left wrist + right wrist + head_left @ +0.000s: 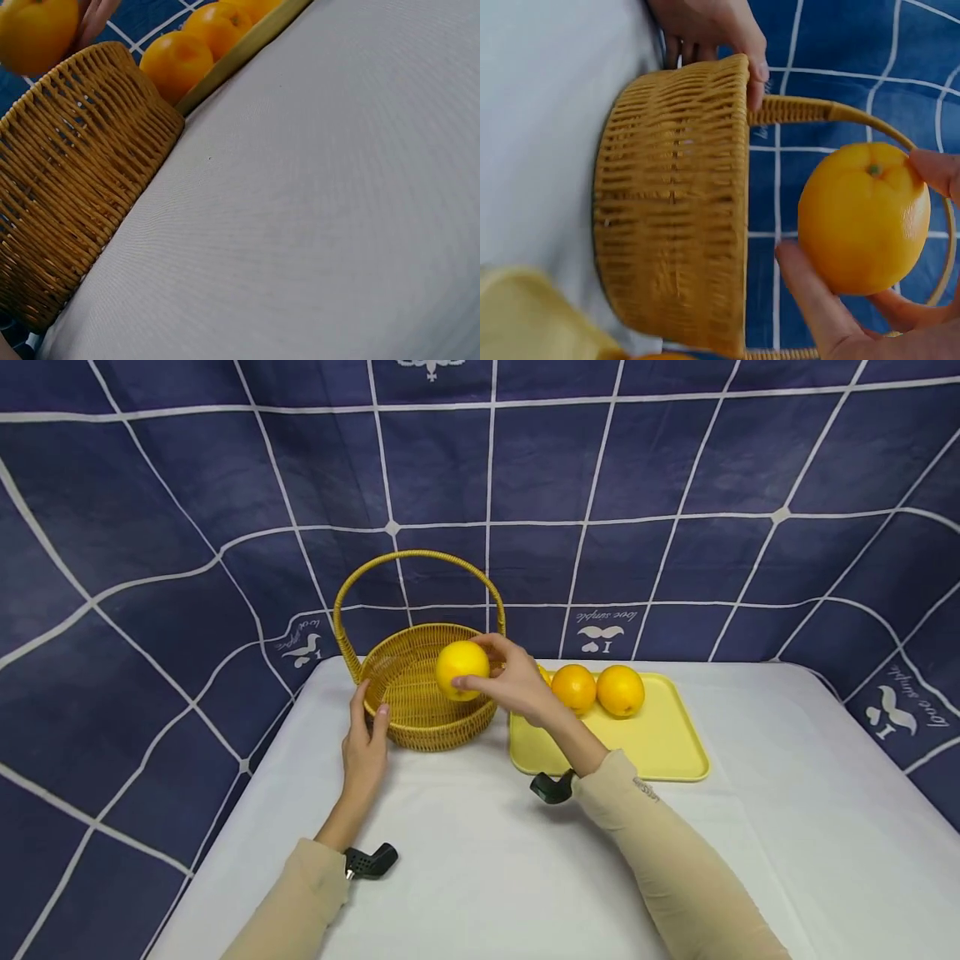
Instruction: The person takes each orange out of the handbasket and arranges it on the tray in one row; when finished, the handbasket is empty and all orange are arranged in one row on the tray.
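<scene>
An orange (462, 670) is held between the thumb and fingers of my right hand (517, 681), above the right part of the wicker basket (427, 739). In the right wrist view the orange (864, 217) is clear of the basket rim, its stem end showing. My left hand (365, 752) grips the basket's left rim; the right wrist view shows this hand (716, 22) with a finger or thumb over the edge. The basket stands upright, its tall handle (420, 553) raised, and I see no fruit inside it.
Right of the basket lies a yellow tray (660, 743) with more oranges (620, 691) along its back left; my right hand partly hides one. A white cloth (450, 860) covers the table. Behind hangs a dark blue curtain (675, 468) with white lines.
</scene>
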### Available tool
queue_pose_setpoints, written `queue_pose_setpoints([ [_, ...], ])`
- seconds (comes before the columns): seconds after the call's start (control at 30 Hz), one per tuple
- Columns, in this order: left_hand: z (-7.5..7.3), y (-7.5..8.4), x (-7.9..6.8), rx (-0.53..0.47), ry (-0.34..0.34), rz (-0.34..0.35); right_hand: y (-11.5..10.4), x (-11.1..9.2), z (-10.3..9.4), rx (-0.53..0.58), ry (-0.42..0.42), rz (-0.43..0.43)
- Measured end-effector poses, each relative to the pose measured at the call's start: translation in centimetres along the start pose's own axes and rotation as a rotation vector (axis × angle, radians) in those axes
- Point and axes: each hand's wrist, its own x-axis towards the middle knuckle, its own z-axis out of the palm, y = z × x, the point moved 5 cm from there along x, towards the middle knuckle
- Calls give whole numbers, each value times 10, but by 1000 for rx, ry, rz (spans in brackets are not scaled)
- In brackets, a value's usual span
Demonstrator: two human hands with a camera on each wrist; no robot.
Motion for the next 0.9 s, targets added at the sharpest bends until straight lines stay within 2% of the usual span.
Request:
queue_pose_setpoints([
  [0.17,2,1,0,6,5,3,9,-25,-35,78,26,18],
  [0.23,3,1,0,5,5,4,12,-35,-51,73,41,31],
  [0.43,1,-1,-1,-4,22,-4,28,-61,-99,15,97,82],
  [0.63,1,-2,-2,-9,17,11,46,-82,-145,-58,188,124],
  [0.9,2,-1,1,-3,13,24,55,-98,-185,-117,318,202],
])
